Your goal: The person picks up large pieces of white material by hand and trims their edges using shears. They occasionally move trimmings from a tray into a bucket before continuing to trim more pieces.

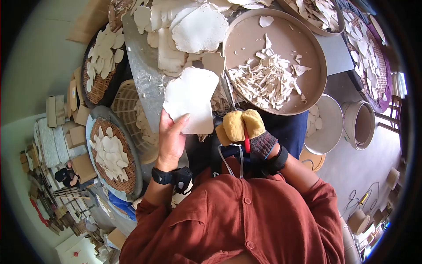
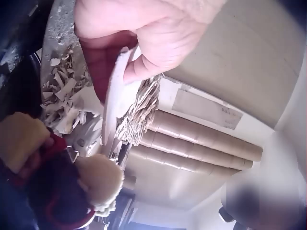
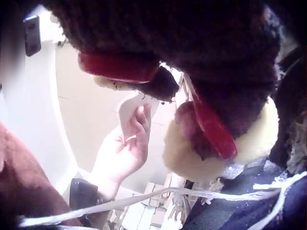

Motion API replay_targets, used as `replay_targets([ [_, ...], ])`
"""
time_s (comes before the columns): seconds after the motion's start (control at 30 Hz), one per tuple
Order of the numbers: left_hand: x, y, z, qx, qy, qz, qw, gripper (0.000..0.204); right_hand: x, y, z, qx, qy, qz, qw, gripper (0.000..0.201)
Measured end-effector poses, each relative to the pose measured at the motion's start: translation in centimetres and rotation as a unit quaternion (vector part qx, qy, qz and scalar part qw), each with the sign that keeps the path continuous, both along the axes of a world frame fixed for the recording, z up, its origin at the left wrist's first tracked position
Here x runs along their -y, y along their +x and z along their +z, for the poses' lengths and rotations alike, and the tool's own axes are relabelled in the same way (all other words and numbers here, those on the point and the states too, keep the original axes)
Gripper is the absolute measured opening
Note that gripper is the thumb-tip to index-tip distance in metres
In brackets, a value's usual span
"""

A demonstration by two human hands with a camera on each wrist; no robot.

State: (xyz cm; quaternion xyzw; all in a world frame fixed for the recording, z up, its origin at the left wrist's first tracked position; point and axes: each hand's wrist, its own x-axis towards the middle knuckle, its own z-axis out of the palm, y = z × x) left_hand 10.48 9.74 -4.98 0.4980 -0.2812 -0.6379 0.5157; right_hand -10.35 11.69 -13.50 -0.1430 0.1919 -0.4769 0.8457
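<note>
A thin white sheet (image 1: 192,99) with a ragged upper edge is pinched between the thumb and fingers of the left hand (image 1: 171,137). In the left wrist view the sheet (image 2: 114,103) appears nearly edge-on beneath the left hand (image 2: 144,36). The right hand (image 1: 263,144), in a dark knitted glove with yellow foam padding (image 1: 235,125), grips red-handled scissors, whose metal blades (image 1: 228,90) lie just right of the sheet. Red handles (image 3: 216,129) show under the gloved right hand (image 3: 192,48) in the right wrist view; its fingers are partly hidden by the foam.
A round tray (image 1: 323,57) of white scraps stands ahead on the right. More sheets (image 1: 200,28) are stacked on the metal table (image 1: 140,57). Baskets of oval pieces (image 1: 110,154) sit at the left, and a white bucket (image 1: 332,127) stands at the right.
</note>
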Motion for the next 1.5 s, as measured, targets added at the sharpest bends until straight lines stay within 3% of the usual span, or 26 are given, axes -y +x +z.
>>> replay_targets([
  [0.03,-0.3,-0.2,0.0,0.013,-0.003,-0.006,1.0,0.052,0.1,0.0,0.7,0.143,0.098,0.009,0.985,0.017],
  [0.07,-0.5,-0.5,0.1,0.027,-0.006,-0.011,1.0,0.052,0.1,0.0,1.1,0.283,0.193,0.017,0.939,0.018],
  [0.13,-0.9,-1.1,0.1,0.03,0.005,-0.013,0.999,0.053,0.1,0.5,-2.0,0.141,-0.044,-0.005,0.989,0.03],
  [0.17,-1.1,-1.2,-0.1,0.022,0.006,-0.014,1.0,0.053,-0.4,0.3,-3.4,-0.013,-0.11,-0.004,0.994,0.033],
  [0.23,-1.4,-1.4,-0.5,0.009,0.008,-0.014,1.0,0.054,-0.7,0.2,-3.9,-0.341,-0.228,0.018,0.912,0.04],
  [0.33,-1.8,-1.8,-0.5,0.01,0.017,-0.017,1.0,0.054,-0.8,0.1,-4.3,-0.338,-0.215,0.025,0.916,0.04],
  [0.47,-1.5,-0.9,-0.6,0.045,0.028,-0.048,0.997,0.054,-0.6,-0.3,-4.2,-0.378,-0.277,0.021,0.883,0.037],
  [0.53,-1.1,-0.4,-0.5,0.062,0.026,-0.067,0.995,0.056,-0.2,-0.6,-2.5,-0.21,-0.217,0.035,0.953,0.035],
  [0.57,-1.2,-0.4,-0.6,0.064,0.023,-0.014,0.998,0.057,0.1,-0.6,-1.5,-0.031,-0.137,0.047,0.989,0.033],
  [0.6,-1.4,-0.5,-0.8,0.067,0.019,0.039,0.997,0.058,0.3,-0.5,-0.9,0.15,-0.053,0.057,0.986,0.032],
  [0.67,-1.6,-0.5,-2.1,0.096,-0.022,0.119,0.988,0.062,-0.1,-0.6,-1.1,0.009,-0.074,0.071,0.995,0.03],
  [0.7,-1.6,-0.8,-1.8,0.087,-0.026,0.114,0.989,0.063,-0.2,-0.7,-1.0,-0.062,-0.082,0.077,0.992,0.029],
  [0.73,-1.5,-1.3,-1.2,0.078,-0.029,0.11,0.99,0.064,-0.1,-1.0,-0.4,-0.329,-0.303,0.067,0.892,0.028],
  [0.8,-1.4,-1.3,-0.8,0.076,-0.016,0.085,0.993,0.065,-0.5,-0.8,-1.2,-0.286,-0.174,0.095,0.938,0.027],
  [0.87,-0.7,-0.3,-0.4,0.093,0.013,0.044,0.995,0.067,-1.1,-0.5,-1.8,-0.273,-0.114,0.107,0.949,0.03],
  [1.0,-0.2,0.0,-0.3,0.094,0.011,0.041,0.995,0.068,-0.7,-0.5,-0.7,-0.3,-0.159,0.097,0.935,0.04],
  [1.07,-0.1,0.3,-0.4,0.104,0.007,0.029,0.994,0.066,-0.7,-0.5,-0.3,-0.249,-0.118,0.092,0.957,0.038],
  [1.13,0.1,0.4,-0.2,0.116,-0.002,0.018,0.993,0.067,-1.1,-0.2,-0.5,-0.139,-0.005,0.087,0.987,0.035],
  [1.23,0.6,1.1,0.2,0.124,-0.017,0.003,0.992,0.067,-1.2,-0.4,-0.6,-0.027,0.063,0.082,0.994,0.03],
  [1.3,0.6,1.3,0.4,0.122,-0.025,0.006,0.992,0.066,-0.5,-0.7,-0.9,-0.244,-0.098,0.133,0.956,0.027],
  [1.37,0.8,1.2,0.6,0.117,-0.034,0.02,0.992,0.066,0.0,-0.6,-1.3,-0.319,-0.174,0.128,0.923,0.025],
  [1.5,0.4,0.7,1.0,0.113,-0.004,-0.041,0.993,0.068,0.0,-0.6,-1.0,-0.302,-0.196,0.085,0.929,0.026],
])
